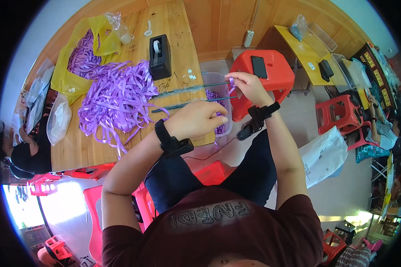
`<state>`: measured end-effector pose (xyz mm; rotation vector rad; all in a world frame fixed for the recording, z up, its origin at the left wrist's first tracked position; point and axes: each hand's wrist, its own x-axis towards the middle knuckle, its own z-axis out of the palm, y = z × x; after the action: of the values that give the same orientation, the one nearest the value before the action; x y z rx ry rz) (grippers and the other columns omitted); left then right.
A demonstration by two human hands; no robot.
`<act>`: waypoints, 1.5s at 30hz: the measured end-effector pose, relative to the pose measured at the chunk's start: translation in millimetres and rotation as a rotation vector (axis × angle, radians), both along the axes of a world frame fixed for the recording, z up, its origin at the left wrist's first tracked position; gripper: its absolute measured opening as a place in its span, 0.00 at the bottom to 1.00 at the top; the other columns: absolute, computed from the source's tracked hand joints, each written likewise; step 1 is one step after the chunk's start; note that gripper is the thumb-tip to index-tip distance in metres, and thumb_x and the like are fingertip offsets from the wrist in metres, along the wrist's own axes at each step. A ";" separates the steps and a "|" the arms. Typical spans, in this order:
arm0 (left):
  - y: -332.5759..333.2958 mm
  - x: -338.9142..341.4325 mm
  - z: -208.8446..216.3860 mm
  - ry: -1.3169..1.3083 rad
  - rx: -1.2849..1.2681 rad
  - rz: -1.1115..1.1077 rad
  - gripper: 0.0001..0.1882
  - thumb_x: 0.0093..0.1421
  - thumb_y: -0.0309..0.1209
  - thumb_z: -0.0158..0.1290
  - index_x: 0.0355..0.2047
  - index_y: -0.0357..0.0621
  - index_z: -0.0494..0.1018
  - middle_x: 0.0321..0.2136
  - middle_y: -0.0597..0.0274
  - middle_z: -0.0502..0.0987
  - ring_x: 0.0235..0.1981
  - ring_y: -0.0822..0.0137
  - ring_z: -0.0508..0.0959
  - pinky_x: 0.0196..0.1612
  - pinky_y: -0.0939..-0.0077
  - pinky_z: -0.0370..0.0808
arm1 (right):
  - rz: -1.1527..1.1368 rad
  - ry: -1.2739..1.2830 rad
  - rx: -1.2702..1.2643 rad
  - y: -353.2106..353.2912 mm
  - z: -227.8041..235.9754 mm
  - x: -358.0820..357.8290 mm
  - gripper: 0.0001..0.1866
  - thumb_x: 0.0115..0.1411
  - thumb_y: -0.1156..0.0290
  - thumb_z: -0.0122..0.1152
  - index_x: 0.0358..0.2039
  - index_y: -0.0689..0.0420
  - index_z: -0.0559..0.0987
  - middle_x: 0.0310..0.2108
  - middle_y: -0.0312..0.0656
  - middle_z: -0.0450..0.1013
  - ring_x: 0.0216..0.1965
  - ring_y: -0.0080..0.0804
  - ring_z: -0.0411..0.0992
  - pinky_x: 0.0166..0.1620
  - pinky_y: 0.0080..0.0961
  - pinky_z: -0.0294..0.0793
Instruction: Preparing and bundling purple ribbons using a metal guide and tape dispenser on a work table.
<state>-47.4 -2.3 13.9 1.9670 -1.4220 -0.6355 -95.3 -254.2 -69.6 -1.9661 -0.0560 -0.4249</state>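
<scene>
Two thin dark rods lie side by side, jutting past the table's right edge; clear tape point(178, 91) covers part of the far rod point(211, 84). My right hand point(249, 86) pinches a short piece of purple ribbon point(231, 82) at that rod's tip. Just below the near rod point(225, 98), my left hand point(197, 119) has its fingers bent together with the thumb; whatever lies between them is hidden. A large tangled heap of purple ribbon point(118, 95) spreads left of my hands, and one strand runs toward my left wrist.
Under the rods stands a clear plastic box point(227, 127) with purple pieces inside. A yellow bag point(60, 73) and a black tape dispenser point(160, 62) sit on the wooden table point(178, 26). A phone point(259, 66) rests on a red stool point(280, 66). Other people sit at both sides.
</scene>
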 end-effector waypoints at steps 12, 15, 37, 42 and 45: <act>-26.1 40.4 -32.9 -0.626 -0.091 0.118 0.18 0.63 0.32 0.48 0.54 0.45 0.72 0.51 0.55 0.75 0.58 0.54 0.70 0.59 0.58 0.67 | 0.178 0.193 0.440 30.1 -48.3 23.9 0.12 0.63 0.72 0.60 0.44 0.65 0.80 0.38 0.39 0.80 0.40 0.22 0.76 0.45 0.20 0.74; -26.3 39.8 -34.0 -0.597 -0.004 0.120 0.19 0.64 0.32 0.48 0.55 0.45 0.71 0.52 0.55 0.75 0.58 0.54 0.69 0.60 0.58 0.67 | 0.185 0.217 0.542 52.1 -60.0 8.0 0.11 0.63 0.71 0.61 0.42 0.64 0.81 0.36 0.38 0.79 0.38 0.21 0.76 0.44 0.19 0.74; 57.4 -88.0 -39.7 0.066 0.035 -0.187 0.12 0.64 0.35 0.53 0.43 0.42 0.77 0.39 0.52 0.79 0.42 0.53 0.79 0.46 0.65 0.76 | 0.017 1.030 0.789 146.1 -142.7 -159.3 0.13 0.65 0.69 0.50 0.42 0.65 0.77 0.33 0.51 0.79 0.27 0.35 0.80 0.31 0.28 0.82; 64.1 -88.2 -165.8 0.104 -0.065 0.167 0.15 0.64 0.38 0.53 0.44 0.40 0.77 0.36 0.55 0.81 0.34 0.60 0.80 0.40 0.69 0.77 | 0.023 1.082 0.809 146.4 -130.1 -169.0 0.14 0.64 0.67 0.52 0.43 0.64 0.77 0.31 0.51 0.80 0.26 0.35 0.80 0.29 0.28 0.81; 43.5 -78.3 -164.8 0.379 -0.059 0.384 0.17 0.65 0.41 0.53 0.44 0.39 0.77 0.33 0.62 0.80 0.30 0.71 0.78 0.35 0.76 0.77 | 0.006 1.049 0.860 146.8 -127.3 -176.0 0.13 0.65 0.67 0.53 0.43 0.63 0.77 0.32 0.50 0.80 0.25 0.35 0.80 0.29 0.27 0.81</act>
<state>-125.7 41.2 -150.9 1.8787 -0.8002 -0.7282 -271.3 -107.4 -197.0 -1.1251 0.6757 0.5529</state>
